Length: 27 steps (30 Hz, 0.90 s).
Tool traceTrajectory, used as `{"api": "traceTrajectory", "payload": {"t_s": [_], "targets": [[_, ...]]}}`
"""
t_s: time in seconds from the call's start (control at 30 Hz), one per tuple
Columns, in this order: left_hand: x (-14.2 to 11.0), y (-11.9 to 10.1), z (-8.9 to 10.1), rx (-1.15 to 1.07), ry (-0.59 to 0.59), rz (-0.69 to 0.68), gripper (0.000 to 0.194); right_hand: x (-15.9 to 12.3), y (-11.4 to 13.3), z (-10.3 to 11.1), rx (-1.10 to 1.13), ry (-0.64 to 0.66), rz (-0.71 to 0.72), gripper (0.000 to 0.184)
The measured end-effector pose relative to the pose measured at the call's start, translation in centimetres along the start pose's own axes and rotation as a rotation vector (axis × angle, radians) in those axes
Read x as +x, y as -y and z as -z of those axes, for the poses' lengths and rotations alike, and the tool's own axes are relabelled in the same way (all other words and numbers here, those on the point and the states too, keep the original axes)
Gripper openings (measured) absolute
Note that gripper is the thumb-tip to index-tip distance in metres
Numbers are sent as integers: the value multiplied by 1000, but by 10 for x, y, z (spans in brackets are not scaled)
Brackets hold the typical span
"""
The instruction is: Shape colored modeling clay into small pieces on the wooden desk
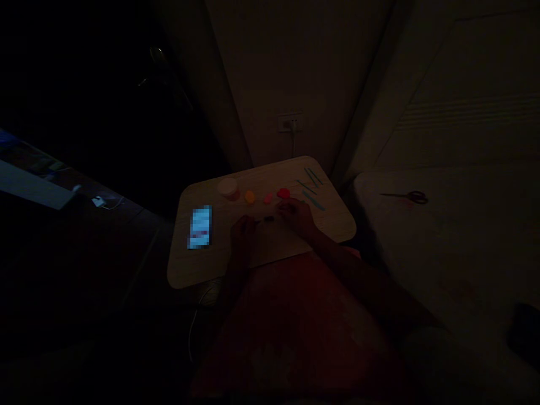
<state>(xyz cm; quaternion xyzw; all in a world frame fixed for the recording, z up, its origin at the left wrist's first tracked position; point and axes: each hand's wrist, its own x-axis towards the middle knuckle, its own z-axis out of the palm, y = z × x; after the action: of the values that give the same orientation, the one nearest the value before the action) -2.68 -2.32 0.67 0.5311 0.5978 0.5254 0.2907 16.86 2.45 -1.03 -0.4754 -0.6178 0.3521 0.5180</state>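
Note:
In very dim light, my left hand [242, 235] is over the front of a small wooden table, its fingers curled in a pinch. What it pinches is too dark to make out. My right hand [298, 218] is across from it, fingers bent together, just below a red lump [283, 193] that looks like modelling clay. Whatever its fingertips hold is hidden. A small dark piece [269, 219] lies between the two hands. Beyond them are a pink lump [268, 199] and an orange lump [250, 197].
A pale tub [228, 189] stands behind a lit phone [199, 226] on the table [185, 273]. Thin teal sticks [306, 187] and a flat teal tool [313, 201] lie at the right. Scissors [415, 197] rest on a pale surface beyond. A wall socket [290, 122] holds a plug.

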Motion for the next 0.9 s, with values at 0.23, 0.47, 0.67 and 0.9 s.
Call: {"api": "traceTrajectory", "payload": {"t_s": [0.23,0.47,0.67,0.9], "targets": [[0,1,1,4,3,-19,44,-3,5,-1,-30,-15,-59,25],[-1,1,0,10,1,-1,46,-1,5,2,-55,-27,0,27],[-1,-1,1,13,7,-14,48,0,1,1,24,9,-36,33],[-1,2,1,-5,17,-6,44,-3,7,0,7,13,-76,25]]}}
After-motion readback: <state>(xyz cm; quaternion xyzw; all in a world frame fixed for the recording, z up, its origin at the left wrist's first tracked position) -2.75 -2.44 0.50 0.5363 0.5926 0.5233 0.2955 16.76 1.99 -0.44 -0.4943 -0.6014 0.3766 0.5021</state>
